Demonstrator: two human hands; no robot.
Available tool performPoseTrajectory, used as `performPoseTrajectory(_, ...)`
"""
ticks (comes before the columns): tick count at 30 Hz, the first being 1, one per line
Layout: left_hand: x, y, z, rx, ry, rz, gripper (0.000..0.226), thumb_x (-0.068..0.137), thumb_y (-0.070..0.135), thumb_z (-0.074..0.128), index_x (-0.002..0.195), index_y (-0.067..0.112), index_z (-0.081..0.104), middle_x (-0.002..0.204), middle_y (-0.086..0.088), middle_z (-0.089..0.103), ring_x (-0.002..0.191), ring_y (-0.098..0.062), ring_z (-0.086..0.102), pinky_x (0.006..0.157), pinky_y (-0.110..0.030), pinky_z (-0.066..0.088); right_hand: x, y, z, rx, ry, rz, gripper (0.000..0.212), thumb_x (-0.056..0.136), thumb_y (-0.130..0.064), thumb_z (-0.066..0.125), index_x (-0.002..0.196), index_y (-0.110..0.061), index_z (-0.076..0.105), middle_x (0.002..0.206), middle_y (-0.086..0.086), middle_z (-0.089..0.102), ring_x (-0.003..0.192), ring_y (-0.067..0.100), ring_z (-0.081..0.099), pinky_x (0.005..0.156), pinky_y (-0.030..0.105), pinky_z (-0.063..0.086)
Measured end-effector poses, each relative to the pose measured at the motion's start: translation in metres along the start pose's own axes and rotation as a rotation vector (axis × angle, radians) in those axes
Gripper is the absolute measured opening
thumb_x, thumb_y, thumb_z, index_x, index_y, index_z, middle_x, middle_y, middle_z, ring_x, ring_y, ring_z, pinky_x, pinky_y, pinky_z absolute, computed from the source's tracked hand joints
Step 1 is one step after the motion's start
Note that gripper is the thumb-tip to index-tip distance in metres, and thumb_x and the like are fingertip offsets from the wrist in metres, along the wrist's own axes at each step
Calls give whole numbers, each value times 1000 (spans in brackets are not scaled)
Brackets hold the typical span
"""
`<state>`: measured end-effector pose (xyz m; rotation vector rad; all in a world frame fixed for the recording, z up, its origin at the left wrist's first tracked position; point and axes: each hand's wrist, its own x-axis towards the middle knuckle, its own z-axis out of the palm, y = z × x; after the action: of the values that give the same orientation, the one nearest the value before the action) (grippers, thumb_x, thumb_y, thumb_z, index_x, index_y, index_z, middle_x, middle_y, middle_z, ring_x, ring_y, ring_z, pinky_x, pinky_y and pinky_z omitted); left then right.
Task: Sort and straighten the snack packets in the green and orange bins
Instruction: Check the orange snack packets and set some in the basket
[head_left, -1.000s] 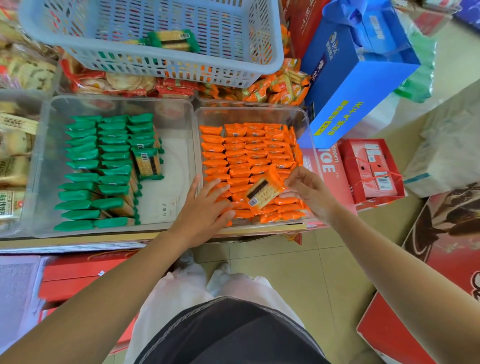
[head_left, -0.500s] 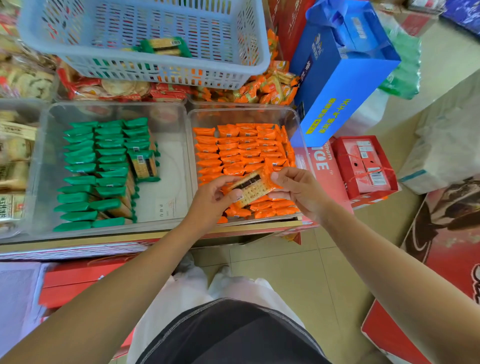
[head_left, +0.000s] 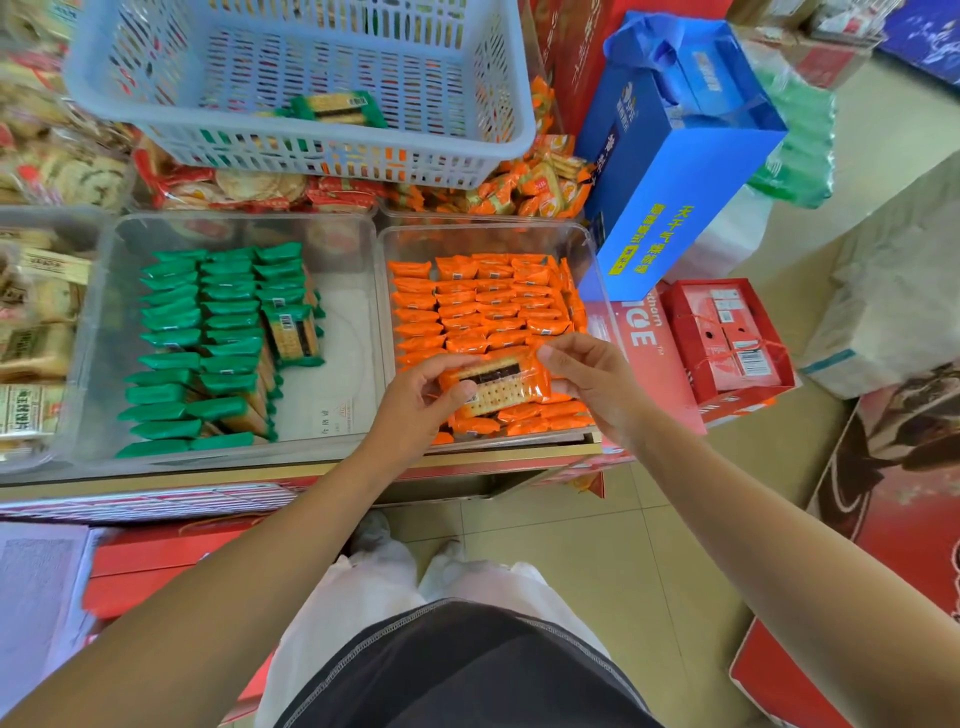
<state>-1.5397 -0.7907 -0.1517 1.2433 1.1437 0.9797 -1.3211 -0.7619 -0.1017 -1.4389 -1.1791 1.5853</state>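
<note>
Two clear, hard plastic bins with rounded corners sit side by side on the worktop. The left bin holds green packets standing on edge in three overlapping columns, their crimped ends up. One green packet lies flat against the right column, showing pale, dimpled crackers with a dark filling through its transparent face. The right part of this bin's floor is bare. The right bin is packed almost wall to wall with glossy orange packets in tidy shingled rows, with a few set on edge along the right wall.

Over the near rows of that bin, both hands hold one orange cracker packet flat and face up. The left hand pinches its left end with the thumb on top, and the right hand pinches its right end.

Behind the bins, a pale blue slatted plastic basket holds one more green-wrapped packet. A blue glossy gift bag leans just beside the right bin, and below it is a red carton tied with string.
</note>
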Motion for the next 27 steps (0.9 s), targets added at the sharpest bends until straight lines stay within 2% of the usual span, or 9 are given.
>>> performPoseTrajectory(3, -2, 3, 0, -38, 10, -25, 30, 95, 17, 60, 126, 15, 62, 123, -5, 62, 115, -21, 60, 74, -18, 54, -2, -1, 0, 34, -22, 17, 6, 94, -12, 59, 89, -12, 63, 75, -8, 70, 75, 7, 68, 70, 24, 53)
performPoseTrajectory(5, -5, 6, 2, -35, 27, -35, 37, 93, 22, 62, 130, 20, 57, 121, -1, 61, 115, -18, 59, 72, -15, 52, -3, -1, -2, 49, -12, 19, 5, 94, -10, 58, 90, -9, 61, 71, -6, 70, 68, 8, 68, 61, 20, 53)
performPoseTrajectory(10, -11, 7, 4, 260, 43, 40, 75, 75, 41, 80, 138, 32, 40, 129, 10, 47, 109, -3, 52, 76, -7, 45, -5, -3, -2, 135, 23, 41, 13, 99, -3, 50, 86, -6, 54, 50, -13, 59, 45, -1, 56, 44, 10, 42)
performPoseTrajectory(13, -11, 5, 2, 341, 86, 115, 70, 76, 47, 76, 136, 32, 43, 129, 8, 48, 105, 3, 50, 74, -8, 45, -5, -5, -4, 134, 9, 70, 13, 98, -6, 52, 86, -7, 55, 56, -10, 64, 51, 1, 61, 48, 14, 46)
performPoseTrajectory(17, -8, 7, -1, 399, 84, 150, 68, 83, 50, 62, 144, 37, 35, 135, 14, 41, 113, 5, 46, 80, -4, 41, 0, -7, -6, 161, -20, 139, 16, 96, -11, 57, 80, -13, 57, 77, 1, 73, 75, 16, 72, 63, 25, 56)
performPoseTrajectory(20, -7, 6, -1, 435, 47, 203, 56, 88, 51, 57, 140, 31, 48, 138, 10, 45, 122, 0, 44, 82, -3, 38, 2, -7, -6, 212, -32, 176, 15, 96, -11, 57, 82, -14, 60, 83, 4, 74, 77, 19, 73, 64, 28, 59)
performPoseTrajectory(22, -6, 6, 0, 421, 50, 184, 55, 88, 63, 49, 133, 31, 56, 129, 11, 53, 114, 2, 49, 82, -7, 39, 3, -7, -5, 251, -27, 173, 10, 97, -18, 55, 92, -12, 62, 85, 5, 73, 74, 19, 73, 63, 28, 59)
performPoseTrajectory(25, -5, 9, 3, 325, 81, 122, 56, 87, 71, 38, 117, 31, 64, 105, 13, 68, 94, -4, 64, 76, -23, 49, 5, -9, -2, 255, -8, 119, 30, 91, -35, 57, 102, -7, 59, 89, 7, 71, 77, 21, 71, 66, 28, 58)
performPoseTrajectory(27, -5, 12, 5, 228, 79, 56, 63, 87, 74, 38, 103, 22, 69, 88, 8, 73, 76, -9, 70, 73, -36, 55, 5, -9, -2, 207, -24, 75, 38, 82, -35, 64, 107, -8, 57, 86, 8, 71, 79, 21, 69, 69, 28, 58)
